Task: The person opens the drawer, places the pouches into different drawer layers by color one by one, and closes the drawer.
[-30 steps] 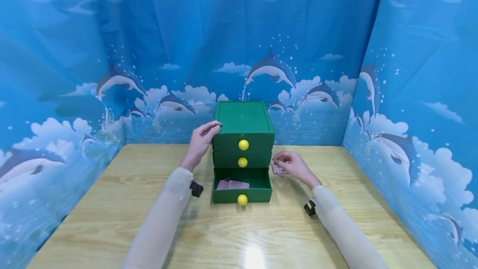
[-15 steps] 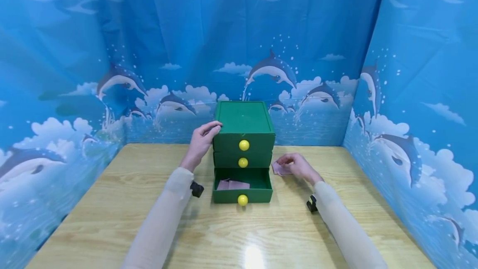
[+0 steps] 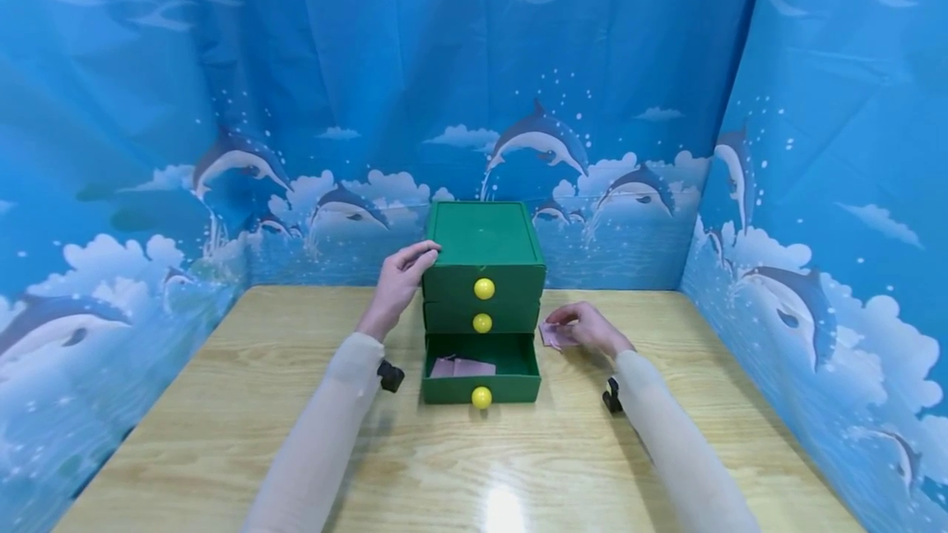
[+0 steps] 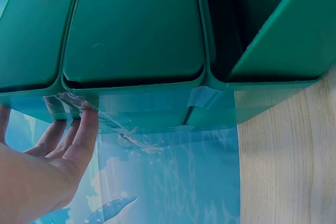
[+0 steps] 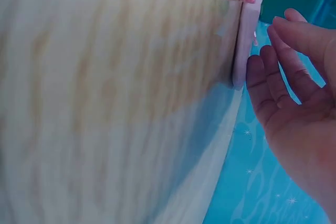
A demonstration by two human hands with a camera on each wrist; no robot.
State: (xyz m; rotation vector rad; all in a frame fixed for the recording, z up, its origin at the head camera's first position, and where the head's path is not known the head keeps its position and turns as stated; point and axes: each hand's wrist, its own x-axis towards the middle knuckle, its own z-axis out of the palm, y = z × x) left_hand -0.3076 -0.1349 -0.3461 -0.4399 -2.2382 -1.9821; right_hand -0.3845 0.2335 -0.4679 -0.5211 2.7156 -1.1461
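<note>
A green drawer cabinet (image 3: 485,237) with yellow knobs stands on the table, its bottom drawer (image 3: 511,389) pulled out. Pale pink flat pouches (image 3: 470,367) lie in that drawer. My left hand (image 3: 398,282) steadies the cabinet at its upper left edge; in the left wrist view its extended fingers (image 4: 86,135) touch the side wall. To the right of the cabinet, a small pink pouch (image 3: 551,336) with a pink tie lies on the wood. My right hand (image 3: 588,327) hovers over it, and in the right wrist view the loosely bent fingertips (image 5: 256,69) are right beside the pouch.
The wooden table (image 3: 296,401) reaches to a blue dolphin-print curtain (image 3: 355,105) behind and at both sides. Clear tape (image 4: 205,96) runs along the cabinet's side. A black wrist camera (image 3: 390,375) sits on the left sleeve, another (image 3: 611,396) on the right.
My right hand has shifted slightly right and off the small pouch, so more of the pouch shows. The left hand, cabinet and drawer stay as they were.
</note>
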